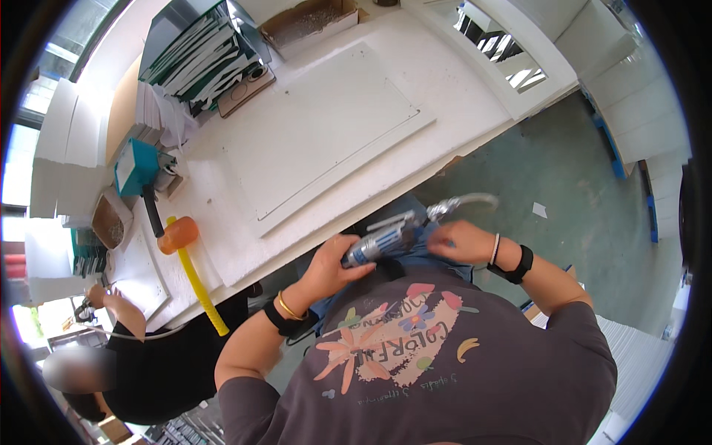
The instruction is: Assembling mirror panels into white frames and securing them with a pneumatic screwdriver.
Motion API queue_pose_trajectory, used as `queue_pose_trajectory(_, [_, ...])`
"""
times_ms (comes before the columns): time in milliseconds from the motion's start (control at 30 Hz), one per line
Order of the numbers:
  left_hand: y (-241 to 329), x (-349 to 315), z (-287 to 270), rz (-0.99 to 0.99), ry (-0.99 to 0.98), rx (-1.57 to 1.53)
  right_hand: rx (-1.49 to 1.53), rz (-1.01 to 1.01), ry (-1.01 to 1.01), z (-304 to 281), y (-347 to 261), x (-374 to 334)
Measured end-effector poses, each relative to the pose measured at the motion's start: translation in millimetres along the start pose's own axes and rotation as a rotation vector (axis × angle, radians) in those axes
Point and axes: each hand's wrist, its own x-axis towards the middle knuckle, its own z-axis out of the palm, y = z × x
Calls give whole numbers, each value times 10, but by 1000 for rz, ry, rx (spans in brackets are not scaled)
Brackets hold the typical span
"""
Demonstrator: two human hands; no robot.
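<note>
My left hand (334,261) is wrapped round the body of a silver and blue air-powered hand tool (383,239), held in front of my waist, just off the table's near edge. From the tool's far end a metal fitting (443,208) leads into a pale air hose (478,199). My right hand (466,243) is beside the tool with its fingers curled in; anything between them is hidden. Beyond the tool, a flat white panel (326,137) with small holes lies on the white table (460,96).
To the left lies a mallet with an orange head (178,235) and yellow handle (199,293), near a teal box-shaped thing (135,167). A folder of papers (200,63) and a cardboard tray (308,26) stand behind. A white framed piece (512,63) lies right. Another person (167,371) works at left.
</note>
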Motion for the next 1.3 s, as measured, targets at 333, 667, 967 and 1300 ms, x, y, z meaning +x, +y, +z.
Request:
queue_pose_trajectory(333, [872,1171,-412,120,108,-335,1286,-746,297,-802,-896,989])
queue_pose_trajectory(667, [241,2791,-1880,157,122,223,1580,-455,682,-1218,-625,1184])
queue_pose_trajectory(967, [-1174,4145,-2124,226,81,671,1542,-275,598,-1159,-394,1248])
queue_pose_trajectory(1300, [-1390,4452,-2137,68,-201,539,1538,-214,546,-1184,-280,1399])
